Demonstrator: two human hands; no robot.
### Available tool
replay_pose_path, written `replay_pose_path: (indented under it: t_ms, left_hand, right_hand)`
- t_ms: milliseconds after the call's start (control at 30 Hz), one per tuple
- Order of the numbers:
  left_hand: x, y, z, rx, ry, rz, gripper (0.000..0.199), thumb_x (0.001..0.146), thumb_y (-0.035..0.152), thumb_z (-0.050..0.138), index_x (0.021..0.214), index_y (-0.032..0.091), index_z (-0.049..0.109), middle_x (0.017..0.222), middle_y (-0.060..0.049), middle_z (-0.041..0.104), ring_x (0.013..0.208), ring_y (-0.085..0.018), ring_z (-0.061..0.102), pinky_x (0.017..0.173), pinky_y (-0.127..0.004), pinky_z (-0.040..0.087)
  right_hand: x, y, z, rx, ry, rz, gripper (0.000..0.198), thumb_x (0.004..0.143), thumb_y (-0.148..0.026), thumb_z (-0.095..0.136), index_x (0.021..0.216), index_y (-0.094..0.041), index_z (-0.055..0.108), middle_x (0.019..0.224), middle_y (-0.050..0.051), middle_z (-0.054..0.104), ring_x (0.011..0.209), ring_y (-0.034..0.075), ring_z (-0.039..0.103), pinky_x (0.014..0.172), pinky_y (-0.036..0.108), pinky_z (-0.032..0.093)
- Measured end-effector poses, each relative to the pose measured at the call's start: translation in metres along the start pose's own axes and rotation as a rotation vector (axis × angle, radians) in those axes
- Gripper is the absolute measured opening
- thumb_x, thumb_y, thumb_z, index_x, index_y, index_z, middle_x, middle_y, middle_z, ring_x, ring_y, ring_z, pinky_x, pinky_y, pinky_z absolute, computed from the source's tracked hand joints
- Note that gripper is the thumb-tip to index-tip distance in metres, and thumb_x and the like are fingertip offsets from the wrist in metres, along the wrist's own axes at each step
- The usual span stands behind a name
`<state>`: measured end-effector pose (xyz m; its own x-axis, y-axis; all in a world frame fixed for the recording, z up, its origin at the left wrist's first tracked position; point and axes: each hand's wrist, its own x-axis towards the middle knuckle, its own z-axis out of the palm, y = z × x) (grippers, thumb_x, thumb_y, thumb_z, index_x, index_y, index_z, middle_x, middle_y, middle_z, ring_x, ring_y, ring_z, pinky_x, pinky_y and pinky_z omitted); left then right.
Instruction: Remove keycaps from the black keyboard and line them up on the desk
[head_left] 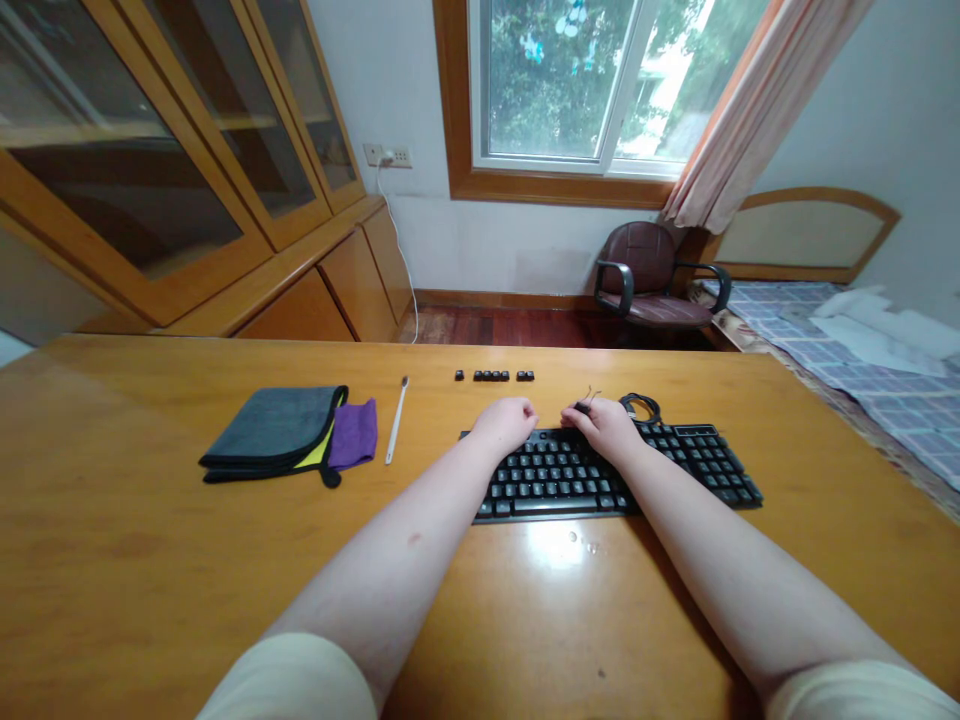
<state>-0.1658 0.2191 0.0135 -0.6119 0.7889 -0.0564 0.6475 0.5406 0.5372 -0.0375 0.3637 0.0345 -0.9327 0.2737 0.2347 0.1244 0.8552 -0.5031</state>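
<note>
A black keyboard point(555, 480) lies on the wooden desk in front of me, its long side towards me. My left hand point(507, 424) is closed over the keyboard's upper left edge; whether anything is between its fingers is hidden. Over the upper middle of the keys, my right hand point(606, 428) pinches a small keycap puller point(582, 407), a black piece with thin wires sticking up beyond the fingers. Several loose black keycaps point(492, 376) stand in a row near the desk's far edge, with gaps between groups.
Left of the keyboard lie a white toothbrush point(397, 420), a purple cloth point(354, 434) and a folded grey towel point(274, 428). A coiled black cable point(642, 407) sits behind the keyboard. Past the desk point(150, 560) are a cabinet, an office chair point(646, 270) and a bed.
</note>
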Motion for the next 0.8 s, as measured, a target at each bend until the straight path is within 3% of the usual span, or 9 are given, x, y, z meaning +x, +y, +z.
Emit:
replay_pose_path:
  t_ms: [333,467,633,700,800]
  left_hand:
    - [-0.001,0.001,0.000,-0.019,0.006,-0.001,0.019,0.077,0.031,0.053,0.082,0.020,0.068,0.083,-0.005,0.068,0.074,-0.018,0.060,0.067,-0.027,0.043]
    - [0.000,0.001,0.000,-0.034,0.012,-0.003,0.019,0.077,0.031,0.054,0.081,0.019,0.068,0.082,-0.005,0.068,0.072,-0.018,0.059,0.065,-0.027,0.043]
    - [0.000,0.002,0.000,-0.043,0.025,-0.006,0.018,0.077,0.029,0.053,0.080,0.019,0.067,0.078,-0.005,0.067,0.069,-0.018,0.058,0.065,-0.028,0.044]
    - [-0.003,0.005,-0.002,-0.065,0.035,0.038,0.017,0.077,0.028,0.053,0.081,0.018,0.066,0.078,-0.005,0.066,0.069,-0.017,0.058,0.066,-0.028,0.045]
    - [-0.008,0.011,-0.006,-0.136,0.042,0.227,0.023,0.076,0.031,0.056,0.094,0.019,0.064,0.088,-0.004,0.065,0.075,-0.016,0.059,0.071,-0.028,0.046]
  right_hand:
    - [-0.002,0.002,0.003,-0.060,0.044,-0.071,0.029,0.086,-0.036,0.051,0.070,-0.020,0.068,0.070,0.003,0.071,0.069,0.018,0.066,0.065,0.026,0.047]
    - [-0.006,0.001,0.001,-0.075,0.137,-0.134,0.033,0.089,-0.036,0.045,0.071,-0.020,0.068,0.070,0.004,0.070,0.068,0.018,0.066,0.066,0.026,0.047]
    - [-0.006,0.003,-0.002,0.038,0.218,-0.063,0.034,0.087,-0.037,0.046,0.068,-0.020,0.068,0.068,0.004,0.070,0.068,0.018,0.066,0.066,0.027,0.049]
    - [-0.005,0.006,0.000,0.135,0.229,-0.001,0.032,0.086,-0.038,0.049,0.070,-0.020,0.069,0.070,0.003,0.071,0.069,0.018,0.067,0.067,0.028,0.050]
    - [-0.002,0.010,0.003,0.355,0.245,0.057,0.031,0.084,-0.039,0.050,0.073,-0.019,0.070,0.072,0.003,0.071,0.069,0.018,0.067,0.069,0.029,0.053]
